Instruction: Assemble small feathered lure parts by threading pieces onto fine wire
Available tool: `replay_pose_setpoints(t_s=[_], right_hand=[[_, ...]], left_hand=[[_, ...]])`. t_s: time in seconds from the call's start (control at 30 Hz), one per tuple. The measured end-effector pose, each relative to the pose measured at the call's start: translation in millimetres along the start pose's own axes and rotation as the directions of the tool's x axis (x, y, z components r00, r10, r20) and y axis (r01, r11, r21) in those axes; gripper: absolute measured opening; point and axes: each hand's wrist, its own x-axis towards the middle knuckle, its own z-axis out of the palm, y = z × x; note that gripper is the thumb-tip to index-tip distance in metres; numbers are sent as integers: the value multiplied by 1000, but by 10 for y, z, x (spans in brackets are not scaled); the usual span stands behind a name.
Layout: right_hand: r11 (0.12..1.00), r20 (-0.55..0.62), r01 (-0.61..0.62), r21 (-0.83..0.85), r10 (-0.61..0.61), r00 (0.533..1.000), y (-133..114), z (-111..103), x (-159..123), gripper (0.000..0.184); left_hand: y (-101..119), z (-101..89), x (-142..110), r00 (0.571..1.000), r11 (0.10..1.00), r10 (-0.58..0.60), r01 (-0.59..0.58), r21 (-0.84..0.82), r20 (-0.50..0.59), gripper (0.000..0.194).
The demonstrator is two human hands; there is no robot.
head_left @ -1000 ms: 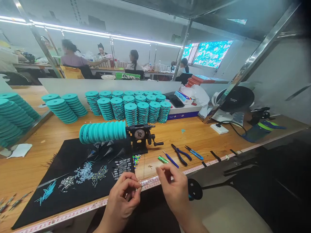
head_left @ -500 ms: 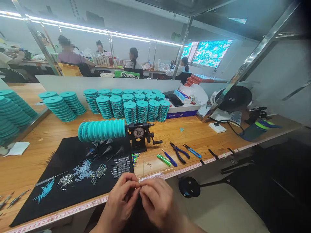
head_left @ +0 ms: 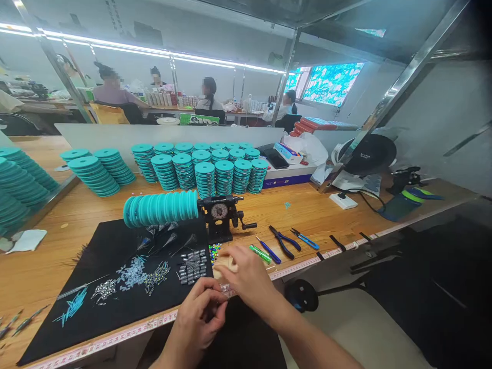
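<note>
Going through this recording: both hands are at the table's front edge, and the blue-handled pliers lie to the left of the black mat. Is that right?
No: the blue-handled pliers lie to the right of the black mat, not the left, as the head view shows. The rest stands.

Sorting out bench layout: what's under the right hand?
The right hand lies over the wooden bench near its edge, where a tape measure runs. Whatever is directly beneath the palm is hidden.
</note>
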Motion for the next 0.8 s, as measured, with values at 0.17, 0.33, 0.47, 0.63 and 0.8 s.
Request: replay_pose_setpoints(t_s=[0.17,0.33,0.47,0.63,0.8], right_hand=[[915,-248,-200,352,296,922,37,66,-622,25],[785,143,-286,549,248,958,142,386,-871,16],[968,-197,244,-58,-250,948,48,263,-784,17],[973,32,221,-73,-219,975,-6,43,-382,16],[991,299,-41,124,3,954,124,92,98,10]], left_hand=[[36,-7,-46,956,934,-278,247,-257,-90,12],[13,-18,-51,966,935,-258,244,-256,-25,14],[11,-48,-71,988,982,-155,152,-115,-12,12],[-148,-137,-106,992,980,124,-129,154,38,17],[-362,-205,-98,939,924,263,-311,223,222,27]])
